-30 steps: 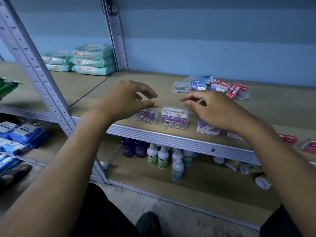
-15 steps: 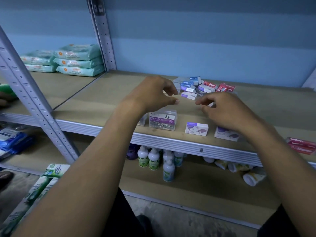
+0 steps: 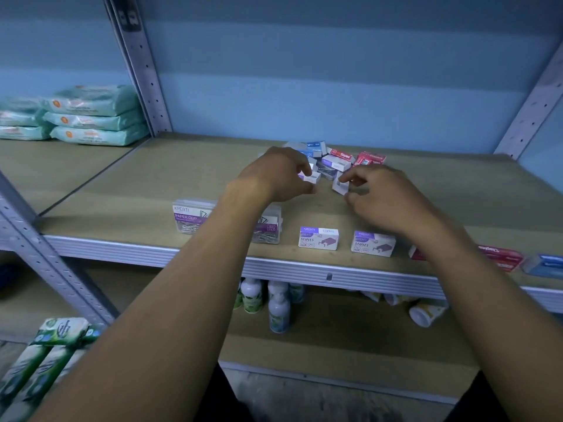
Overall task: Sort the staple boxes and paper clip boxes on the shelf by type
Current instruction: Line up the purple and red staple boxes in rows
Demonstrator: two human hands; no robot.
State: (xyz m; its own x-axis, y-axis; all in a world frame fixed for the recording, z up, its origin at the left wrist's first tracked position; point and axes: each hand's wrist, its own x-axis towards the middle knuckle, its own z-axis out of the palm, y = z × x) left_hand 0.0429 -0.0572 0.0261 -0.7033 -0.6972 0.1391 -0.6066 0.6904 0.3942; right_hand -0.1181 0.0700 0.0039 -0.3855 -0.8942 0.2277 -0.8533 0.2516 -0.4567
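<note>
Two bare hands reach to the back of a wooden shelf (image 3: pixel 195 178), into a loose pile (image 3: pixel 338 159) of small mixed boxes. On the person's own left, the left hand (image 3: pixel 274 175) has its fingers curled round a small white and purple box (image 3: pixel 310 177), pinching it at the pile's near edge. Just beside it, the right hand (image 3: pixel 384 196) pinches a second small white box (image 3: pixel 340 185), tilted up on one corner between thumb and forefinger. Behind the hands lie blue, red and purple staple boxes, jumbled and touching, some at angles.

Nearer the front edge, partly hidden by the left forearm, stand two clear paper clip boxes (image 3: pixel 190 219) with purple labels. To their right sit two purple staple boxes (image 3: pixel 318 238) side by side, slightly apart. Further right lie red boxes (image 3: pixel 499 257) and a blue box (image 3: pixel 545 264) by the frame's edge.

These cardboard boxes look small, stiff and dense for their size, so a pinch across the short sides should hold; squeezing the broad faces might crush a flap open. Clear plastic cases look smooth and slippery, probably best taken by the long sides, lid kept upward

Wipe packs (image 3: pixel 91 117) are stacked on the neighbouring shelf to the left, and small bottles (image 3: pixel 278 306) stand on the shelf below
</note>
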